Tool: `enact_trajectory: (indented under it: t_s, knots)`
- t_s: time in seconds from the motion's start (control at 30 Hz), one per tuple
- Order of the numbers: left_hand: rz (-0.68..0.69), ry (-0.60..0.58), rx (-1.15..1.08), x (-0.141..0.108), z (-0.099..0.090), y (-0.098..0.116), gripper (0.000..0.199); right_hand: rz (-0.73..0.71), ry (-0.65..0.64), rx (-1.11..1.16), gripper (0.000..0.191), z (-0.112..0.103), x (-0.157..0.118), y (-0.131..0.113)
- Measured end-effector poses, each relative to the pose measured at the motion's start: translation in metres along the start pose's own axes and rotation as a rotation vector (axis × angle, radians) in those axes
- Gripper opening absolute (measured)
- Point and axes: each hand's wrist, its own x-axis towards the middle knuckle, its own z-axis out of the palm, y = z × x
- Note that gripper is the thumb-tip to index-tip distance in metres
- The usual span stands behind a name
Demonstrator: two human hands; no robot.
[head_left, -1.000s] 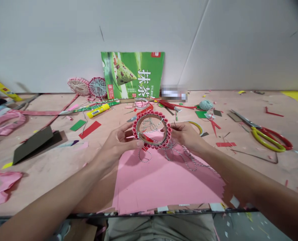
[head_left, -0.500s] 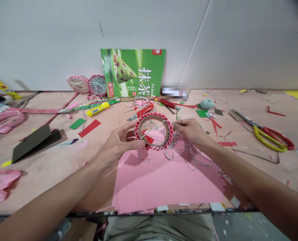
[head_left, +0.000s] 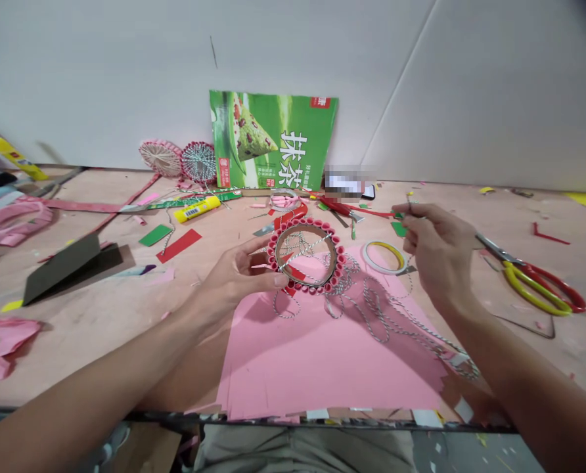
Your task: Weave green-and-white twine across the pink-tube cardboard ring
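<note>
My left hand (head_left: 246, 269) is closed on the left side of a cardboard ring (head_left: 333, 274) edged with small rolled red-pink paper tubes. A grey-and-white twisted string (head_left: 307, 249) runs slantwise across its opening. Right of the ring, my right hand (head_left: 435, 246) is raised with thumb and fingertips pinched. A thin dark needle-like piece (head_left: 410, 201) pokes up from the pinch; its lower part is hidden. Loose loops of the same string (head_left: 379, 322) lie over a stack of pink paper (head_left: 322, 368) below. A roll of tape (head_left: 384, 270) lies between the ring and my right hand.
Scissors (head_left: 539, 279) with yellow and red handles lie at the right. A green printed packet (head_left: 273, 141) leans on the wall beside two string-wound discs (head_left: 199, 162). A glue stick (head_left: 197, 209), a folded dark card (head_left: 71, 263) and paper scraps lie on the left.
My right hand has moved from the ring's right edge outward to the right and up, still pinched. The tape roll has come into sight. My left hand keeps hold of the ring.
</note>
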Motion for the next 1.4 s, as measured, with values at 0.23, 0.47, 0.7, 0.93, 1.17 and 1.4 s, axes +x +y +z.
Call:
enact_trajectory:
  t_s: [0.23,0.47,0.7,0.93,1.17,1.4]
  knots:
    - [0.013,0.003,0.05,0.003,-0.003,-0.002,0.075,0.014,-0.26,0.195,0.011,0.01,-0.018,-0.002]
    - [-0.017,0.083,0.051,0.004,-0.002,-0.003,0.092,0.006,-0.59,0.192,0.008,0.017,-0.032,-0.003]
    - [0.01,0.038,0.057,0.002,-0.003,-0.003,0.091,0.024,-0.652,0.127,0.011,0.022,-0.035,0.004]
    - [0.021,0.028,0.066,0.001,-0.003,-0.003,0.089,0.04,-0.646,0.103,0.016,0.024,-0.037,0.003]
    - [0.013,0.04,0.048,0.001,0.0,-0.002,0.082,0.163,-0.682,0.082,0.026,0.023,-0.038,0.0]
    - [0.029,0.009,0.049,0.004,-0.002,-0.001,0.071,0.114,-0.287,0.254,0.014,0.017,-0.027,0.004]
